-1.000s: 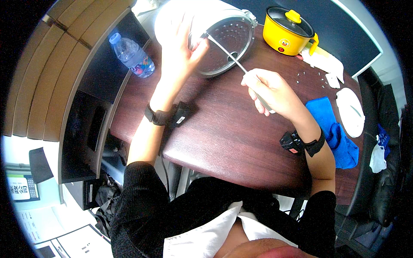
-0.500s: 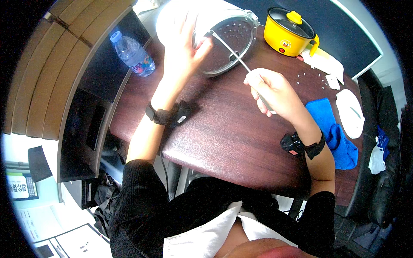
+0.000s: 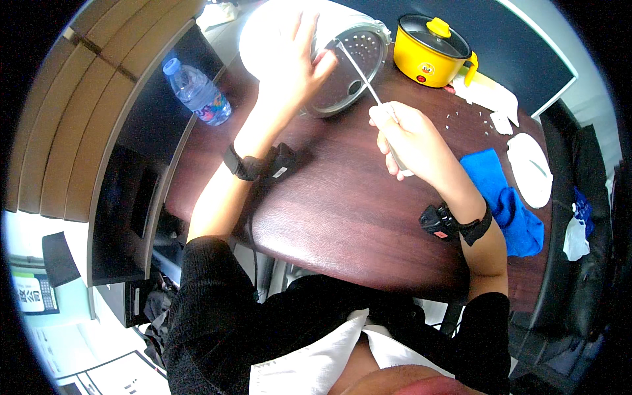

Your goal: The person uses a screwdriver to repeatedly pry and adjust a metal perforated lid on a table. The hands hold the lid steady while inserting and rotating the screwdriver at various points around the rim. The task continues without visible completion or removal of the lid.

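Note:
A white rounded appliance point(image 3: 266, 46) lies on its side at the far edge of the table, its dark, perforated round end point(image 3: 359, 49) facing right. Against its white body rests my left hand point(image 3: 296, 69), open, fingers stretched upward and thumb apart near the rim. My right hand point(image 3: 415, 135) is closed round the handle of a screwdriver point(image 3: 360, 72) with a long thin metal shaft. The shaft slants up and left, its tip at the left part of the round end, close to my left thumb. Whether the tip sits in a screw is too small to tell.
On the brown table point(image 3: 329, 197) stands a yellow electric pot point(image 3: 428, 62) with a glass lid. Farther right lie white scraps point(image 3: 500, 123), a white oval piece point(image 3: 530, 171) and a blue cloth point(image 3: 503, 204). A water bottle point(image 3: 197, 92) stands at the left.
The view has shifted slightly. My left hand and the screwdriver tip have moved a little right against the appliance's end. Both hands keep the same hold.

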`<state>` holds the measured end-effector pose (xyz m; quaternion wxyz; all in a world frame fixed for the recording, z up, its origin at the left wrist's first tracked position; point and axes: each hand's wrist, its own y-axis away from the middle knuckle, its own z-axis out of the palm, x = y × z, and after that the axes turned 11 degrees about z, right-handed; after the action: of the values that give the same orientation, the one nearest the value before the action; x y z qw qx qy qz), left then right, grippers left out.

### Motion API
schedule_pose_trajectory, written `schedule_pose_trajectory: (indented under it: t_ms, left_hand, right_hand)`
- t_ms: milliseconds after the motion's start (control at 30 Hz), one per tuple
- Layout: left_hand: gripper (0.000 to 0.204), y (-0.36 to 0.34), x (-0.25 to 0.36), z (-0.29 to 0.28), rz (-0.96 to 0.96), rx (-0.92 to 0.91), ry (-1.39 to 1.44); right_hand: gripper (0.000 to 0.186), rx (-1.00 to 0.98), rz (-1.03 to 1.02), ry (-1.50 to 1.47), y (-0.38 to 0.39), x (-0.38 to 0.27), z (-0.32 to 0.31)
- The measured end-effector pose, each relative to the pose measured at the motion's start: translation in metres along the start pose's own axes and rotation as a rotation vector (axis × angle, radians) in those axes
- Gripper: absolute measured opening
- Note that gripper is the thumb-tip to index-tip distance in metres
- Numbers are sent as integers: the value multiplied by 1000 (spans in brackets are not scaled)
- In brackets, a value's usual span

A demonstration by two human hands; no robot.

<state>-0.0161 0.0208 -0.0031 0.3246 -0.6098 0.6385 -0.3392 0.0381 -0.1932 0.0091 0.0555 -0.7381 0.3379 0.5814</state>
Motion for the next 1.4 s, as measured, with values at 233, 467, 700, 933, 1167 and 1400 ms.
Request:
schedule_pose_trajectory:
  t_ms: [233,467,700,933,1167,1400]
  left_hand:
    - [64,-5,0,-1,-4,-89,-21]
    - [64,-6,-3,-2,5,-81,-8]
    - [60,-5,-15,8,71,-13,-101]
    - [58,-5,-13,11,66,14,-105]
    - [57,-4,-15,15,75,32,-90]
    - [56,-2,-16,14,62,40,-68]
  right_hand:
    - [33,9,-8,63,-4,1,-4]
    - [32,331,-479,440,-13,12,-14]
    - [21,759,-681,1070,-7,3,-26]
    - [23,910,-758,1156,-8,-9,-54]
    - [35,86,-30,141,-19,10,-51]
    - [33,-42,2,-76,-13,10,-35]
